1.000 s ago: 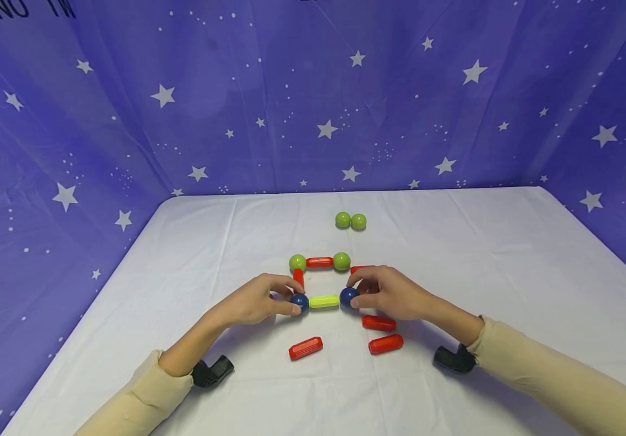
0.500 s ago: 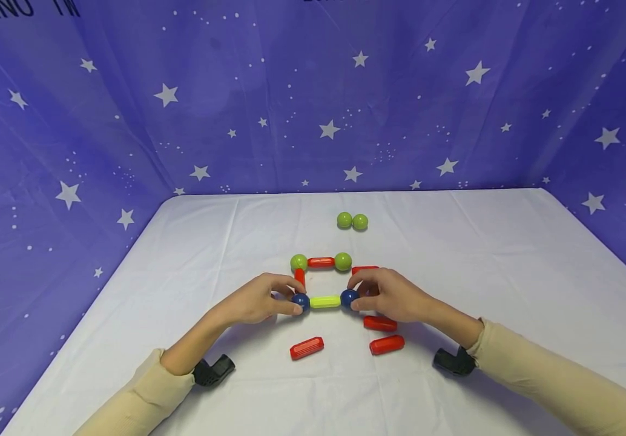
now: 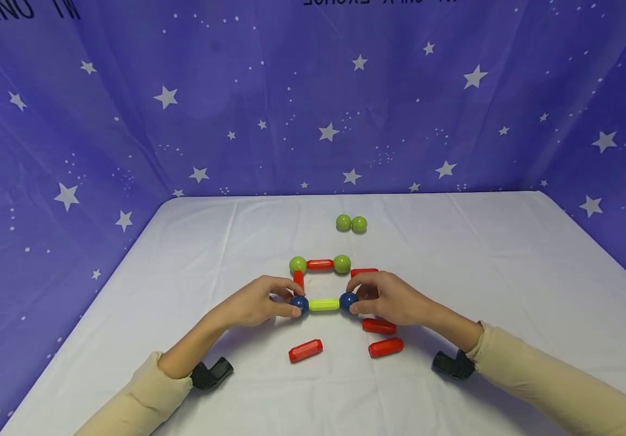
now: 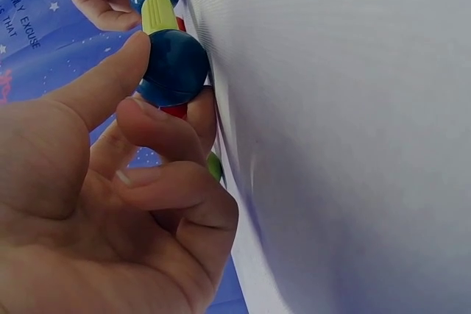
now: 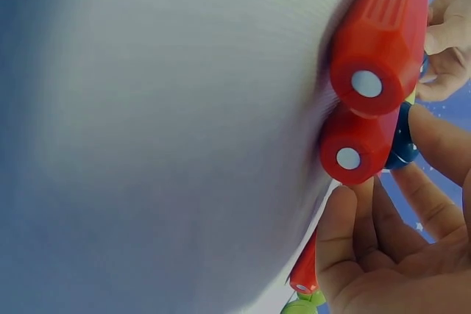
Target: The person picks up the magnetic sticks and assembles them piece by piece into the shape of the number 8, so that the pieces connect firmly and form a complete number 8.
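A yellow-green magnetic rod point(image 3: 324, 304) lies between two blue balls, one at each end. My left hand point(image 3: 261, 301) pinches the left blue ball point(image 4: 175, 68) between thumb and fingers. The right blue ball point(image 3: 348, 301) is pinched by my right hand point(image 3: 392, 297). From the left blue ball, a red rod point(image 3: 298, 280) runs back to a green ball point(image 3: 298, 264). Another red rod point(image 3: 319, 264) joins that ball to a second green ball point(image 3: 342, 264). These pieces form three sides of a square on the white cloth. The right side between green and blue balls has no rod.
A red rod point(image 3: 364, 272) lies behind my right hand. Two more, a red rod point(image 3: 379, 326) and a red rod point(image 3: 385, 347), lie before it. One red rod point(image 3: 306, 350) rests at front centre. Two green balls point(image 3: 352, 223) sit together farther back. A starry purple curtain point(image 3: 269, 97) hangs behind.
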Available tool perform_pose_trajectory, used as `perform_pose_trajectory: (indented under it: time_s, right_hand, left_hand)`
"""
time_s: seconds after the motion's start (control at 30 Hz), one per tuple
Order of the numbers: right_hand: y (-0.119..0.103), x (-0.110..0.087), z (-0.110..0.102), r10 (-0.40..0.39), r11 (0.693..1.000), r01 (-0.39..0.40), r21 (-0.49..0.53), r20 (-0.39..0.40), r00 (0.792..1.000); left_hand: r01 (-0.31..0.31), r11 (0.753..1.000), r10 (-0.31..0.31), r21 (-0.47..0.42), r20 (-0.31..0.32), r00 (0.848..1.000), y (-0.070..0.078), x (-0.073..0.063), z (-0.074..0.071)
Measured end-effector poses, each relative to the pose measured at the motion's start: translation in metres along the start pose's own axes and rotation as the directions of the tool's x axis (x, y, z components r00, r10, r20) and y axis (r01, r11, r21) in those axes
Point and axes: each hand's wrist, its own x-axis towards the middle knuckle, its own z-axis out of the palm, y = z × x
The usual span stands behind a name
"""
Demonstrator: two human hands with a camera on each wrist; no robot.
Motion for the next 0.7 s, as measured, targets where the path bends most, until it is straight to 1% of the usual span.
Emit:
perform_pose_trajectory:
  time_s: [0.53,0.7]
  right_hand:
    - [0.0010,-0.0002,0.0015,-0.001,1.000,0.001,-0.022,-0.001,1.000]
    - [0.0019,0.0002,0.0008,-0.018,1.000,0.018,-0.017,-0.002,1.000]
  left_hand:
    - [0.016,1.000,-0.016,-0.004,0.003,1.000,0.0009,0.0002,0.0005]
    - [0.027,1.000,-0.027,-0.004,0.003,1.000,0.0011,0.0004,0.0000]
